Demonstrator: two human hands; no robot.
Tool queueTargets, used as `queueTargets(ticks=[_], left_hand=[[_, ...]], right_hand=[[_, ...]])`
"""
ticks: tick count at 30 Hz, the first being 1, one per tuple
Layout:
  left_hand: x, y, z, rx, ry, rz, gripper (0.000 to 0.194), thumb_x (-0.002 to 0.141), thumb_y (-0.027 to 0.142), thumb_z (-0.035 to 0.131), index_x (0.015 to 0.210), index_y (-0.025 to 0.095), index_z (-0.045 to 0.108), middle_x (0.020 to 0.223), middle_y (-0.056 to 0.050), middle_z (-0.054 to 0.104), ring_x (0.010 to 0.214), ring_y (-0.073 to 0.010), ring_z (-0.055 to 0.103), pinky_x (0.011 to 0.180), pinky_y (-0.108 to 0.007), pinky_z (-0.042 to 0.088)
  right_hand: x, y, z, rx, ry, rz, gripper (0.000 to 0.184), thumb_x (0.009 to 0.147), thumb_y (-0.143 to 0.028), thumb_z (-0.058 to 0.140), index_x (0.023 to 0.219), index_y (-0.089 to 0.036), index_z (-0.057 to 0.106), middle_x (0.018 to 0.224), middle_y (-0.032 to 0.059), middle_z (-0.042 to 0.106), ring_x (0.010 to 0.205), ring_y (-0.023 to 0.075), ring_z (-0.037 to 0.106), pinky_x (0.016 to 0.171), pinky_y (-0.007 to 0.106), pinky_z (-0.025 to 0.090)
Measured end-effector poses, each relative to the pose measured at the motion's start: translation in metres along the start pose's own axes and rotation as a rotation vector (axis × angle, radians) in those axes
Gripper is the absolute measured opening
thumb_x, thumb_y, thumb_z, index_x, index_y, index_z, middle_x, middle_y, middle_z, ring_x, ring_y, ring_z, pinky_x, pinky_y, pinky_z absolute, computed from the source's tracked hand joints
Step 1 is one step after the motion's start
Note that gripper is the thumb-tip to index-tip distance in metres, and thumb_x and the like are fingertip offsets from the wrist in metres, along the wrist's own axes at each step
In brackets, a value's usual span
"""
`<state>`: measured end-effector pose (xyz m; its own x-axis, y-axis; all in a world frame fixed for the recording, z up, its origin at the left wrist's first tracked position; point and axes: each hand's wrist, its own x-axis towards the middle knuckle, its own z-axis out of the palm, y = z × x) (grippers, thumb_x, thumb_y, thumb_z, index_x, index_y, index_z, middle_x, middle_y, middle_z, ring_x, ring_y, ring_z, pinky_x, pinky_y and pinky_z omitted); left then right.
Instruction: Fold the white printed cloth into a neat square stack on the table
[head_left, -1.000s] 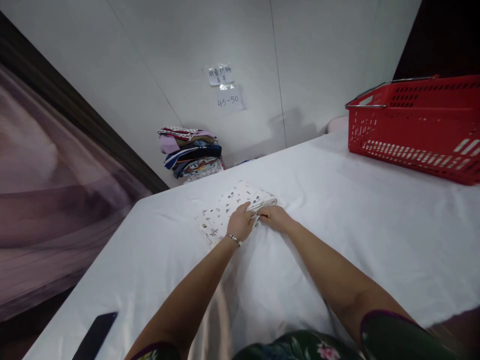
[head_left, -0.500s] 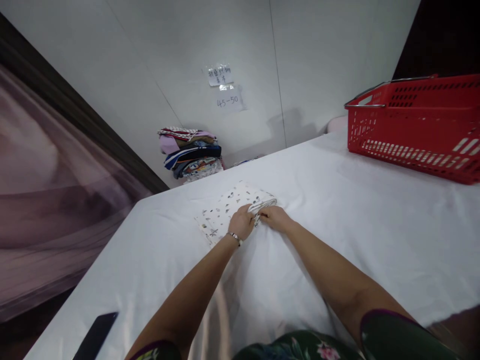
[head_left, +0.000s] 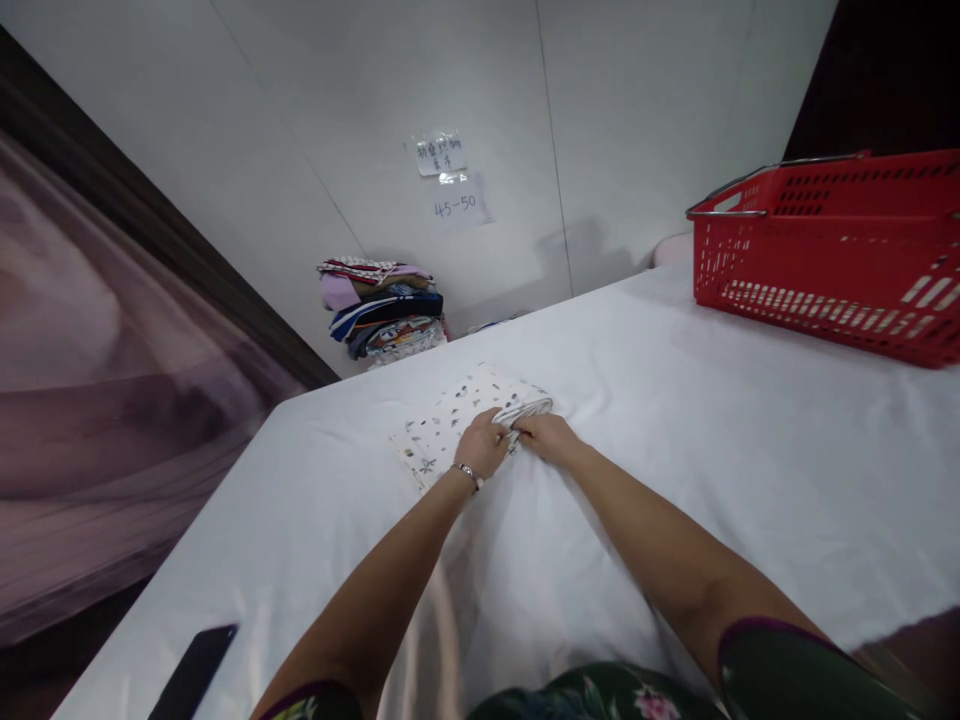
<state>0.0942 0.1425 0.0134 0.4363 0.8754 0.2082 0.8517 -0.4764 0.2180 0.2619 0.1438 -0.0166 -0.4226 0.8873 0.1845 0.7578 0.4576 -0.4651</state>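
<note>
A white cloth with small dark and brown prints (head_left: 442, 420) lies folded in layers on the white-covered table (head_left: 660, 400). My left hand (head_left: 481, 446), with a bracelet at the wrist, is closed on the cloth's near right part. Just right of it, my right hand (head_left: 549, 438) pinches the folded edge at the cloth's right end. The fingertips of both hands almost meet, and the layers between them are partly hidden.
A red plastic basket (head_left: 825, 260) with metal handles stands at the right back. Folded clothes (head_left: 386, 305) are stacked beyond the table's far edge. A dark flat object (head_left: 193, 670) lies at the near left. Paper signs (head_left: 454, 200) hang on the wall; a sheer curtain (head_left: 112, 400) hangs left.
Hardly anything differs. Both hands stay on the cloth's right end, with only a tiny shift of the fingers at the folded edge.
</note>
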Motion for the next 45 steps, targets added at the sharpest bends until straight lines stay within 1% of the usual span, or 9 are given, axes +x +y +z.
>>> queueTargets(ticks=[6, 12, 17, 21, 26, 29, 33, 36, 45], left_hand=[[0.001, -0.007, 0.0, -0.09, 0.095, -0.118, 0.016, 0.077, 0.022, 0.049, 0.082, 0.021, 0.065, 0.123, -0.003, 0.052, 0.113, -0.0176, 0.048, 0.097, -0.032, 0.04], [-0.001, -0.008, 0.001, -0.049, 0.129, -0.075, 0.019, 0.073, 0.019, 0.055, 0.091, 0.021, 0.059, 0.125, -0.004, 0.049, 0.114, -0.018, 0.047, 0.096, -0.031, 0.04], [-0.002, 0.0, -0.001, 0.054, 0.08, -0.071, 0.029, 0.072, 0.016, 0.053, 0.1, 0.021, 0.051, 0.114, -0.006, 0.054, 0.099, -0.0192, 0.055, 0.08, -0.03, 0.046], [0.0, 0.004, -0.005, 0.066, 0.016, -0.177, 0.027, 0.075, 0.013, 0.047, 0.1, 0.022, 0.049, 0.095, -0.003, 0.061, 0.083, -0.0166, 0.06, 0.073, -0.027, 0.044], [0.003, 0.006, -0.01, 0.086, -0.073, -0.283, 0.022, 0.081, 0.023, 0.047, 0.103, 0.023, 0.047, 0.077, -0.002, 0.063, 0.072, -0.0177, 0.06, 0.064, -0.026, 0.041], [0.004, 0.007, -0.01, 0.042, -0.053, -0.31, 0.027, 0.081, 0.025, 0.047, 0.107, 0.021, 0.043, 0.082, -0.004, 0.064, 0.074, -0.0192, 0.061, 0.064, -0.027, 0.041], [0.004, 0.003, -0.007, -0.092, -0.01, -0.293, 0.046, 0.078, 0.025, 0.051, 0.12, 0.022, 0.034, 0.104, -0.005, 0.062, 0.085, -0.0182, 0.06, 0.072, -0.027, 0.042], [0.005, -0.001, -0.006, -0.123, -0.028, -0.295, 0.055, 0.075, 0.03, 0.056, 0.124, 0.023, 0.033, 0.107, -0.005, 0.061, 0.089, -0.0183, 0.059, 0.076, -0.026, 0.042], [0.011, -0.004, -0.008, -0.078, -0.067, -0.366, 0.045, 0.08, 0.03, 0.048, 0.123, 0.025, 0.039, 0.1, -0.005, 0.063, 0.085, -0.0179, 0.06, 0.073, -0.027, 0.043]], right_hand=[[-0.001, 0.003, 0.0, 0.005, 0.007, -0.06, 0.022, 0.085, -0.026, 0.043, 0.093, -0.024, 0.063, 0.092, 0.0019, 0.066, 0.085, 0.016, 0.057, 0.066, 0.023, 0.034], [0.0, 0.006, 0.001, 0.029, 0.015, -0.069, 0.022, 0.084, -0.025, 0.044, 0.092, -0.025, 0.064, 0.091, 0.0007, 0.067, 0.084, 0.0154, 0.057, 0.064, 0.023, 0.034], [0.0, 0.004, 0.001, 0.024, 0.026, -0.071, 0.022, 0.084, -0.025, 0.044, 0.094, -0.025, 0.064, 0.094, 0.0008, 0.067, 0.086, 0.0155, 0.057, 0.065, 0.023, 0.034], [0.0, 0.003, 0.002, 0.011, 0.049, -0.08, 0.021, 0.086, -0.025, 0.044, 0.095, -0.025, 0.063, 0.095, 0.0005, 0.065, 0.088, 0.0152, 0.056, 0.065, 0.023, 0.034], [0.0, 0.002, 0.0, -0.026, 0.12, -0.12, 0.018, 0.085, -0.024, 0.048, 0.094, -0.024, 0.064, 0.09, 0.002, 0.059, 0.085, 0.0139, 0.052, 0.061, 0.022, 0.033], [-0.002, 0.0, -0.001, -0.03, 0.177, -0.138, 0.015, 0.084, -0.023, 0.051, 0.089, -0.023, 0.065, 0.089, 0.0024, 0.055, 0.083, 0.0134, 0.05, 0.06, 0.022, 0.032], [-0.002, -0.001, -0.002, -0.001, 0.224, -0.168, 0.012, 0.082, -0.022, 0.053, 0.082, -0.022, 0.066, 0.091, 0.003, 0.053, 0.088, 0.0146, 0.047, 0.065, 0.023, 0.034], [-0.001, -0.001, -0.001, 0.011, 0.254, -0.179, 0.012, 0.082, -0.022, 0.054, 0.081, -0.022, 0.066, 0.095, 0.0036, 0.053, 0.095, 0.0163, 0.045, 0.07, 0.024, 0.036], [-0.001, -0.002, 0.0, -0.005, 0.299, -0.192, 0.012, 0.081, -0.021, 0.055, 0.078, -0.022, 0.066, 0.105, 0.0048, 0.053, 0.102, 0.0187, 0.043, 0.08, 0.027, 0.038]])
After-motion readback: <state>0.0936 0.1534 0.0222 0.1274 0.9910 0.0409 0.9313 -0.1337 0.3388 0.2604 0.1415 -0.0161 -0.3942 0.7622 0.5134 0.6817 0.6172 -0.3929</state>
